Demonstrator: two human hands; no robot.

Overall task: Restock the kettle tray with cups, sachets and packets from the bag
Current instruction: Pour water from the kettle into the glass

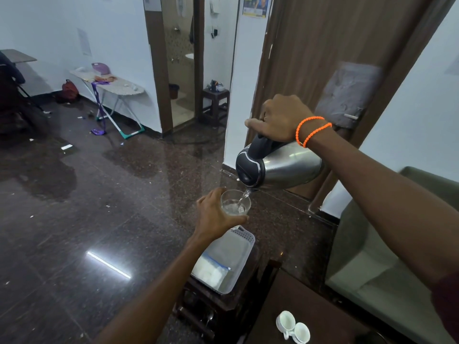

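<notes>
The right hand (pixel 280 117), fingers clamped on the handle, tips the steel kettle (pixel 280 165) so water streams into a clear glass (pixel 236 202) gripped by the left hand (pixel 216 214); this looks like rinsing before restocking. Just below the left fingers sits the white tray (pixel 244 247) holding a plastic bag (pixel 213 269). Two white cups (pixel 293 326) wait on the desk (pixel 330 306), well below the right fingers. Next, righting the kettle calls for care

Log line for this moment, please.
right hand: tilting kettle | left hand: holding glass | water pouring into glass | tray: below, on stool | two cups: table
</notes>
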